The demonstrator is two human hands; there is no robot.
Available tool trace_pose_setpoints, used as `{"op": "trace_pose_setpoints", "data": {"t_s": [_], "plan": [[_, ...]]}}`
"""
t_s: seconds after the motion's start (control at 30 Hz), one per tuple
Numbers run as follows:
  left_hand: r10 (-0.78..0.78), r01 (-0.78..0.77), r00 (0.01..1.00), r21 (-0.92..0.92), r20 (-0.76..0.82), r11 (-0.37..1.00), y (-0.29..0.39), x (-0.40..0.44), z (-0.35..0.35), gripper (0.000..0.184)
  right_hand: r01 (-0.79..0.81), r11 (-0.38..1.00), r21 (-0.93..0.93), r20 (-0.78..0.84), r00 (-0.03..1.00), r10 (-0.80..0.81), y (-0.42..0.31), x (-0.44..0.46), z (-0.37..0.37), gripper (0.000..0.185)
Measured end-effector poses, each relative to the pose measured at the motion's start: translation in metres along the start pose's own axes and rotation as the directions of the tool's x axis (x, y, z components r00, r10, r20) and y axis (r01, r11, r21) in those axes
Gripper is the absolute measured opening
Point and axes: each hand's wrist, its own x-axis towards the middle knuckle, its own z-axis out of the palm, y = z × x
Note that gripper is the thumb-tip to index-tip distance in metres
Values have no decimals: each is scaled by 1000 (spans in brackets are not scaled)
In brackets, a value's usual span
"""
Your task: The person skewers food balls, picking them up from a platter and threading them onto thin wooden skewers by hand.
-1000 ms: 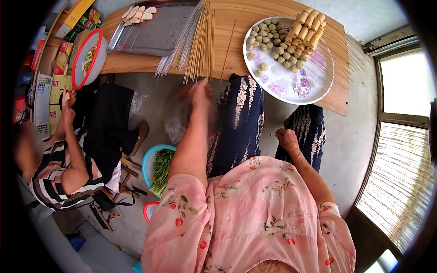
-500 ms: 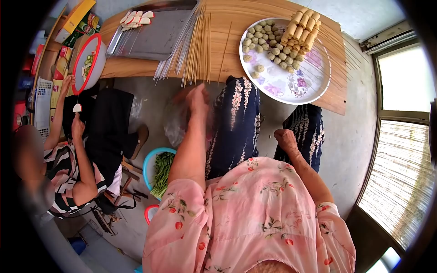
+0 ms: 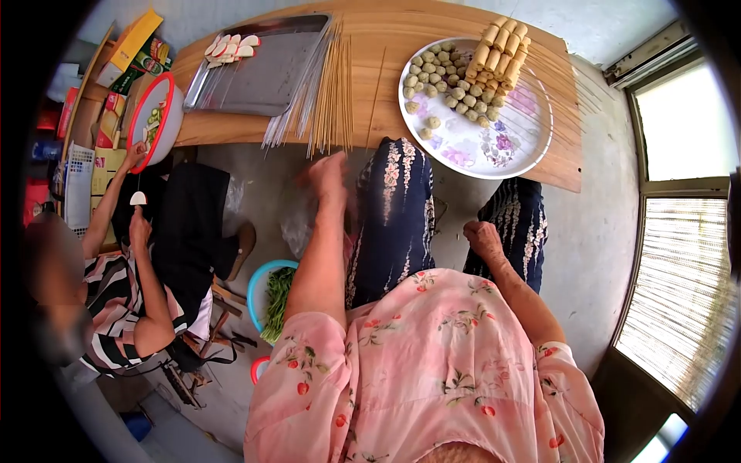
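Observation:
My left hand (image 3: 328,176) is stretched forward just below the table edge, beneath a bundle of wooden skewers (image 3: 332,96). Its fingers are blurred, and what they hold, if anything, cannot be made out. My right hand (image 3: 484,238) rests over my right knee with its fingers curled; a tiny pale tip shows beside them. In front of it, on the table, a round flowered tray (image 3: 532,158) carries several greenish balls (image 3: 440,69) and a stack of pale rolls (image 3: 502,54) on sticks.
A metal tray (image 3: 258,65) holds red-edged white slices (image 3: 229,49). At the left a seated person holds a slice (image 3: 138,198) on a thin stick beside a red-rimmed bowl (image 3: 171,123). A blue basin (image 3: 255,297) of green vegetables (image 3: 276,305) stands on the floor.
The view has shifted a little. The other person's hands have moved apart, with the slice now showing between them. My right hand stays over the knee; my left stays near the table edge.

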Motion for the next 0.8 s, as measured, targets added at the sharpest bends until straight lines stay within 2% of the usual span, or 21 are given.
{"op": "trace_pose_setpoints", "data": {"t_s": [0.1, 0.2, 0.23, 0.3, 0.37, 0.4, 0.43, 0.47, 0.53, 0.6, 0.63, 0.67, 0.73, 0.8], "plan": [[-81, 109, 989, -234, 124, 966, 6, -4, -2, 11, 71, 997, 9, -4, 997, -71, 1, -1, -2, 6], [-23, 79, 987, -358, 157, 930, 25, -31, 0, 5, 83, 993, 89, -51, 996, -78, 11, 0, 1, 10], [41, 35, 980, -368, 197, 929, 36, -45, 1, 5, 7, 971, 240, -74, 997, 11, 4, 0, -5, 12], [159, -69, 946, -303, 283, 951, 56, -75, 8, 7, -128, 841, 526, -87, 975, 203, -27, 4, -29, 15], [228, -129, 875, -248, 426, 960, 71, -109, 19, 8, -30, 750, 661, -164, 969, 184, -64, 9, -67, 19], [234, -139, 832, -219, 504, 966, 75, -124, 26, 8, 13, 593, 805, -167, 964, 205, -71, 12, -76, 22], [209, -134, 795, -173, 569, 976, 76, -139, 34, 8, 65, 547, 835, -206, 957, 202, -94, 11, -100, 27], [192, -163, 760, -104, 621, 981, 77, -153, 42, 9, 170, 480, 860, -260, 957, 128, -104, 13, -116, 34], [128, -230, 700, 53, 702, 972, 67, -169, 59, 10, 228, 318, 920, -298, 935, 191, -122, 13, -140, 38], [-10, -274, 667, 258, 745, 926, 58, -177, 73, 11, 242, 160, 957, -276, 931, 239, -119, 14, -150, 35], [-35, -286, 649, 287, 760, 915, 51, -179, 79, 12, 249, 78, 965, -261, 929, 261, -115, 13, -152, 34], [0, -364, 617, 286, 787, 886, 40, -177, 84, 13, 234, 65, 970, -243, 938, 248, -110, 11, -152, 31], [-26, -449, 556, 327, 831, 831, 36, -179, 89, 14, 204, 39, 978, -208, 954, 217, -95, 7, -149, 27], [-54, -487, 498, 331, 865, 808, 32, -177, 94, 18, 217, -18, 976, -205, 941, 270, -84, 6, -144, 22]]}}
